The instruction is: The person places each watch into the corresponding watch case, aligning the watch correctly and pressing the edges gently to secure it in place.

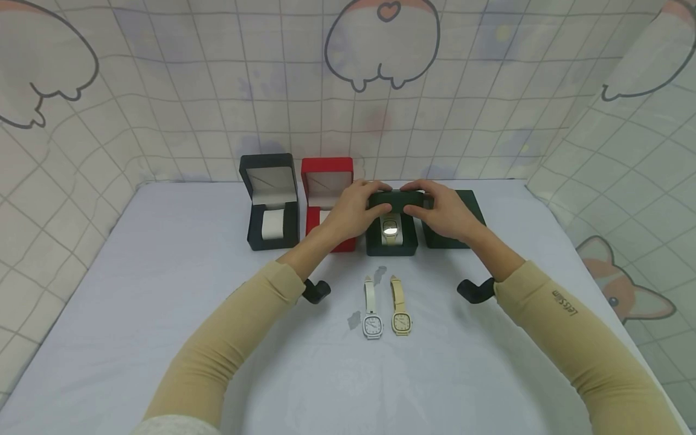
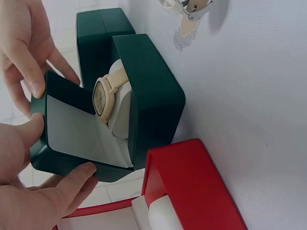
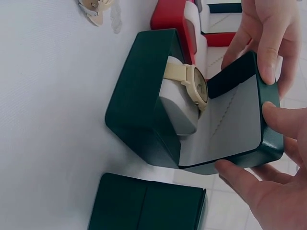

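Note:
A dark green watch box (image 1: 391, 249) stands at the back of the table with its lid (image 1: 396, 200) partly raised and tilted forward. Inside, a gold-coloured watch (image 2: 103, 98) is wrapped around a white cushion (image 3: 177, 108). My left hand (image 1: 354, 209) grips the left side of the lid, thumb on the front edge and fingers behind and at the side. On the other side, my right hand (image 1: 444, 211) holds the lid likewise with thumb and fingers. Pale lining (image 3: 230, 124) shows inside the lid in both wrist views.
Left of this box stand an open red box (image 1: 327, 164) and an open black box (image 1: 273, 244), each with a white cushion. A closed green box (image 3: 144, 203) is on the right. Nearer the front lie a silver watch (image 1: 372, 325) and a gold watch (image 1: 401, 322).

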`<state>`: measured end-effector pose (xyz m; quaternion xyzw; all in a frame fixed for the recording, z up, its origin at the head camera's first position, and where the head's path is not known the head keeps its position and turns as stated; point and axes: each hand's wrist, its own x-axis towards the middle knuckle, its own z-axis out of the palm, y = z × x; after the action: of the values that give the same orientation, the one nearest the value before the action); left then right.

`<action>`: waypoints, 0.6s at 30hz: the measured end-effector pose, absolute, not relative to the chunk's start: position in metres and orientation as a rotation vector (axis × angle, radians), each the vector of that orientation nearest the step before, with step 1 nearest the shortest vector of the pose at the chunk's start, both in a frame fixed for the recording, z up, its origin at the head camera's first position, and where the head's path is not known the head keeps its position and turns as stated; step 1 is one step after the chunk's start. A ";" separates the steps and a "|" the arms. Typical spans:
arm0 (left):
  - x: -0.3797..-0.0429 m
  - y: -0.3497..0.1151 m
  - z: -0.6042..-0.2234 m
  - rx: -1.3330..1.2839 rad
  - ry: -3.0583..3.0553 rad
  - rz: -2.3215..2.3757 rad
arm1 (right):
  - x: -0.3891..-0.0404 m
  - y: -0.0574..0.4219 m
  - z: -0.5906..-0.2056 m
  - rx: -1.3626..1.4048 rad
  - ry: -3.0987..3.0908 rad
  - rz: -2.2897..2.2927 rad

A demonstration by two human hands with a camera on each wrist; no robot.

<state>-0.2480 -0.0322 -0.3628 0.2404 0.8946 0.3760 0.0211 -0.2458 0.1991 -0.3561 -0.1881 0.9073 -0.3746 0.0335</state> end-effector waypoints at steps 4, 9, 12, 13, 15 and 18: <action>-0.248 -0.032 -0.363 0.748 2.779 1.160 | -0.245 0.199 -0.357 -0.592 2.795 -1.153; -0.247 -0.032 -0.362 0.755 2.786 1.160 | -0.246 0.199 -0.358 -0.592 2.801 -1.147; -0.247 -0.032 -0.363 0.757 2.789 1.160 | -0.246 0.199 -0.358 -0.598 2.809 -1.138; -0.247 -0.032 -0.363 0.756 2.789 1.160 | -0.246 0.199 -0.358 -0.604 2.812 -1.133; -0.247 -0.032 -0.363 0.759 2.789 1.163 | -0.246 0.199 -0.359 -0.607 2.820 -1.125; -0.247 -0.032 -0.363 0.764 2.788 1.168 | -0.246 0.199 -0.359 -0.606 2.825 -1.116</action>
<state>-0.2469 -0.0320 -0.3628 0.2451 0.8941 0.3747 0.0120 -0.2459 0.1986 -0.3586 -0.1956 0.9119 -0.3602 0.0220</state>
